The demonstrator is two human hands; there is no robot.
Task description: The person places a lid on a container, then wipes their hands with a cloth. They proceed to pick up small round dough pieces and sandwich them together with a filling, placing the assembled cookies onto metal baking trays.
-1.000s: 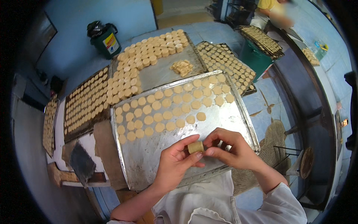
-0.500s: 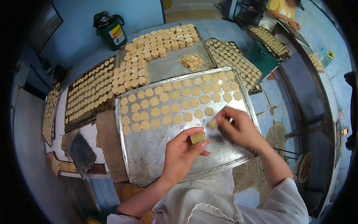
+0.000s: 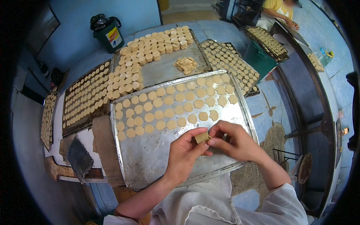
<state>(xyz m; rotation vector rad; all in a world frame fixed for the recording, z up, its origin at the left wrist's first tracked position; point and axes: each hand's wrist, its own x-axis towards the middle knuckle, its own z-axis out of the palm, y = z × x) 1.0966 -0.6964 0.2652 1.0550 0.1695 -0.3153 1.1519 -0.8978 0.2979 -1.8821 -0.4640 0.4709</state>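
My left hand (image 3: 182, 154) curls its fingers and thumb round a short stack of thin dough discs (image 3: 201, 138), held above the metal tray (image 3: 150, 161). At the stack's right end, the thumb and fingers of my right hand (image 3: 236, 140) are closed in a pinch on its edge. Whether a single disc is parted from the stack there, I cannot make out. Below, flat pale dough discs (image 3: 181, 122) lie in rows across the far part of the tray. The nearest row ends with a disc (image 3: 213, 115) just beyond my right hand.
Behind the tray, a second sheet (image 3: 157, 73) bears many stacked dough discs (image 3: 127, 77) and a heap of dough scraps (image 3: 185, 65). Filled trays (image 3: 86, 95) stand left and right. A dark scraper-like slab (image 3: 79, 157) lies left. A person (image 3: 279, 15) works at the far right bench.
The disc that my right hand carried now lies at the right end of the nearest row. That hand has come back left to the stack. The view has shifted slightly.
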